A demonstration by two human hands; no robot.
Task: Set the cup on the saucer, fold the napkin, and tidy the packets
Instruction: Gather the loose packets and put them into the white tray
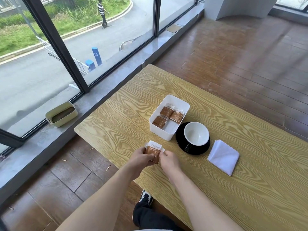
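A small stack of brown-and-white packets [154, 150] stands on the wooden table [250, 189] near its left edge. My left hand [140, 157] grips the stack from the left and my right hand [168, 160] pinches it from the right. Further back, a white box [155, 120] holds several more brown packets [170, 115]. The white-lined black cup [196, 133] sits upright on the black saucer [180, 141], just right of the box. A folded white napkin [223, 157] lies flat to the right of the saucer.
The table's left edge runs close to my left hand, with wooden floor below. A pale green bin [61, 114] rests on the grey window sill at the left. My shoe [145, 197] shows under the table.
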